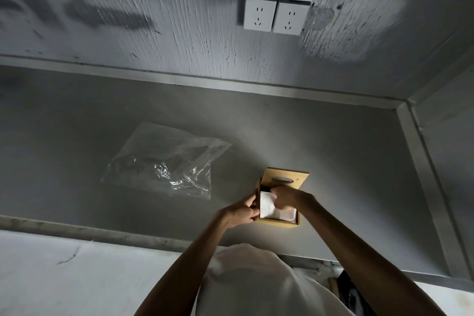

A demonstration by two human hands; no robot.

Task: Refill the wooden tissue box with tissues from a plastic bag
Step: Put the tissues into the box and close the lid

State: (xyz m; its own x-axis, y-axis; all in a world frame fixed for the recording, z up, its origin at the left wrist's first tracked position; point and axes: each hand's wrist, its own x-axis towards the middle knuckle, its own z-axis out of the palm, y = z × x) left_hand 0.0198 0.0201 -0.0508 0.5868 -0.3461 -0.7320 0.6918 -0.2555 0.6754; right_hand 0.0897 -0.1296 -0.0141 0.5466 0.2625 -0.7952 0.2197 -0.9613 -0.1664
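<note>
The wooden tissue box (279,222) stands on the grey counter, its lid (284,177) swung up and back with an oval slot in it. White tissues (272,209) fill the open box. My left hand (243,211) grips the box's left wall. My right hand (286,197) rests on top of the tissues inside the box, fingers curled down onto them. The clear plastic bag (166,161) lies flat on the counter to the left of the box, looking empty.
The grey counter (346,174) meets a raised ledge at the back and at the right side. Two white wall sockets (275,16) sit on the rough wall above. A metal front edge (89,232) runs along the counter near my body.
</note>
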